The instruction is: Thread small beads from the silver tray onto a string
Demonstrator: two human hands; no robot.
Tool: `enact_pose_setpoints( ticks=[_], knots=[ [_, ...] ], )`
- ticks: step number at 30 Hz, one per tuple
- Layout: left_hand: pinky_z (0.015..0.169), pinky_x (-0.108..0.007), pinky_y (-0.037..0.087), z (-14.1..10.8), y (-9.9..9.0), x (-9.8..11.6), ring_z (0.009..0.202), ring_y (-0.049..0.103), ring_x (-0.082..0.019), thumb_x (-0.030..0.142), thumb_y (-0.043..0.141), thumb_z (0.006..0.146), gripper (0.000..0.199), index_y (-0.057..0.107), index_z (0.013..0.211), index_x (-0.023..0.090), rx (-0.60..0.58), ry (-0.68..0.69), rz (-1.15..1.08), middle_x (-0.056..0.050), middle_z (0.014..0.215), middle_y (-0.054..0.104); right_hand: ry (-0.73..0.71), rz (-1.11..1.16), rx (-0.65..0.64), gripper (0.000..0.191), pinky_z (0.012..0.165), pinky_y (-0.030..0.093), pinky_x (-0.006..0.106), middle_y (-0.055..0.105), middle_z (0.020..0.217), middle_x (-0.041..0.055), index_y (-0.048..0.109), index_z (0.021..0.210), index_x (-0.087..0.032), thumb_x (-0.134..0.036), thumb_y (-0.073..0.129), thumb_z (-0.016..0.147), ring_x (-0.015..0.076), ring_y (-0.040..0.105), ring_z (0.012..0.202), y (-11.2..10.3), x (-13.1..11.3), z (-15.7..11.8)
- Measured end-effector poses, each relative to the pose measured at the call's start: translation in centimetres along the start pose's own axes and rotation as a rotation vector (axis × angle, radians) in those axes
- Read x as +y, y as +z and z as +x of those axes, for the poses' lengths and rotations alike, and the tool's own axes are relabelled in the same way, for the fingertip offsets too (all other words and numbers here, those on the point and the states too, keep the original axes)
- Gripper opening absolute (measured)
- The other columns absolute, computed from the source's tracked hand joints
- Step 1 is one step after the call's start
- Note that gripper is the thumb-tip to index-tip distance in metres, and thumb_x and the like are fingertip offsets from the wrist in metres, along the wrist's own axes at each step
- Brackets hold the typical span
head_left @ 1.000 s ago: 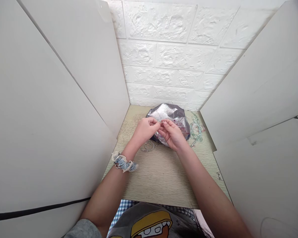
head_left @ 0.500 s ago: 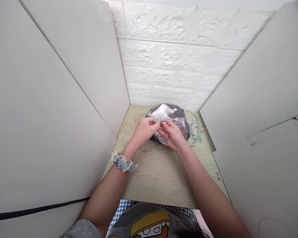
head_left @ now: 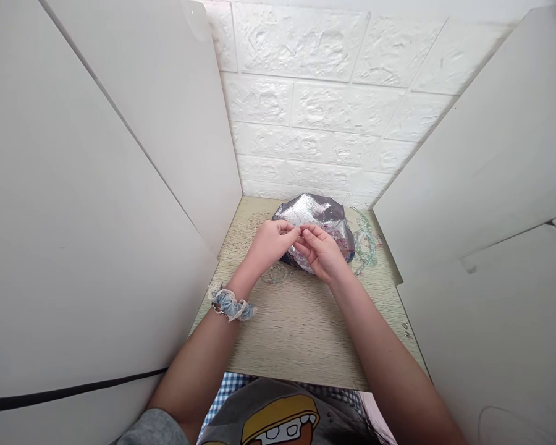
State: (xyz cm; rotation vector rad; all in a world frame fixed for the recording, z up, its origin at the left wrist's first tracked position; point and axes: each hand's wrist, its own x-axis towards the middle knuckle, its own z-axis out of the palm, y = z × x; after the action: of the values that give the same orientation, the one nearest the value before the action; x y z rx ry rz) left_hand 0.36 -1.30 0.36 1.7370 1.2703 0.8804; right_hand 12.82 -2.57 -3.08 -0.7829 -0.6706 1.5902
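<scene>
Above a silvery pouch holding many small pink and clear beads, my two hands meet at the fingertips. My left hand, with a blue lace-edged scrunchie on its wrist, pinches thumb against forefinger. My right hand also pinches, its thumb and forefinger almost touching the left fingertips. Whatever sits between the fingers is too small to make out. A loop of clear beads lies on the wooden tabletop just below the left hand.
Strands of greenish beads lie right of the pouch. Small metallic bits rest near the table's right edge. White panels stand on both sides, and a white brick-patterned wall closes the back.
My right fingertips have shifted very slightly closer to the left ones. The pouch and bead strands stay where they were.
</scene>
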Motion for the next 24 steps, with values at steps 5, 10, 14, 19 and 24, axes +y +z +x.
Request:
enact_pose_setpoints(
  ticks=[5, 10, 14, 19, 24],
  knots=[
    [0.051, -0.021, 0.034, 0.1, 0.2, -0.2, 0.057, 0.048, -0.009, 0.034, 0.047, 0.068, 0.024, 0.06, 0.065, 0.014, -0.003, 0.017, -0.009, -0.001, 0.062, 0.059, -0.004, 0.053, 0.091, 0.007, 0.063, 0.051, 0.014, 0.062, 0.067, -0.0011, 0.055, 0.072, -0.016, -0.01, 0.053, 0.07, 0.0058, 0.06, 0.064, 0.2, 0.2, 0.1],
    [0.056, -0.021, 0.036, 0.4, 0.3, -0.7, 0.06, 0.049, -0.01, 0.029, 0.046, 0.069, 0.02, 0.061, 0.069, 0.016, 0.026, 0.05, -0.036, 0.0, 0.066, 0.059, -0.017, 0.065, 0.132, 0.019, 0.071, 0.05, 0.017, 0.064, 0.076, 0.004, 0.052, 0.078, -0.015, -0.001, 0.047, 0.067, 0.0089, 0.061, 0.076, 0.3, 0.3, 0.2],
    [0.051, -0.021, 0.034, 0.6, 0.3, -0.9, 0.052, 0.045, -0.008, 0.028, 0.044, 0.068, 0.018, 0.056, 0.064, 0.015, 0.09, 0.03, -0.086, 0.002, 0.056, 0.052, -0.024, -0.029, 0.192, 0.01, 0.061, 0.05, 0.019, 0.062, 0.068, 0.0014, 0.048, 0.08, -0.018, -0.011, 0.047, 0.072, 0.0096, 0.061, 0.069, 0.1, 0.1, 0.3],
    [0.047, -0.019, 0.033, 0.5, 0.0, -0.5, 0.048, 0.043, -0.007, 0.02, 0.041, 0.066, 0.011, 0.048, 0.059, 0.014, -0.024, -0.015, -0.296, 0.002, 0.05, 0.046, -0.144, -0.256, 0.292, 0.007, 0.035, 0.029, 0.014, 0.036, 0.043, -0.0082, 0.05, 0.073, -0.019, -0.021, 0.044, 0.075, 0.0035, 0.035, 0.037, -0.5, -0.2, 0.2],
    [0.035, -0.017, 0.017, 0.5, -0.1, 0.1, 0.034, 0.025, -0.002, 0.015, 0.036, 0.064, 0.011, 0.036, 0.053, 0.015, -0.113, -0.132, -0.494, 0.006, 0.043, 0.031, -0.18, -0.304, 0.248, 0.008, 0.041, 0.031, 0.013, 0.044, 0.051, -0.0086, 0.048, 0.076, -0.019, -0.017, 0.05, 0.069, 0.0021, 0.038, 0.042, -0.8, -0.5, 0.3]
  ],
)
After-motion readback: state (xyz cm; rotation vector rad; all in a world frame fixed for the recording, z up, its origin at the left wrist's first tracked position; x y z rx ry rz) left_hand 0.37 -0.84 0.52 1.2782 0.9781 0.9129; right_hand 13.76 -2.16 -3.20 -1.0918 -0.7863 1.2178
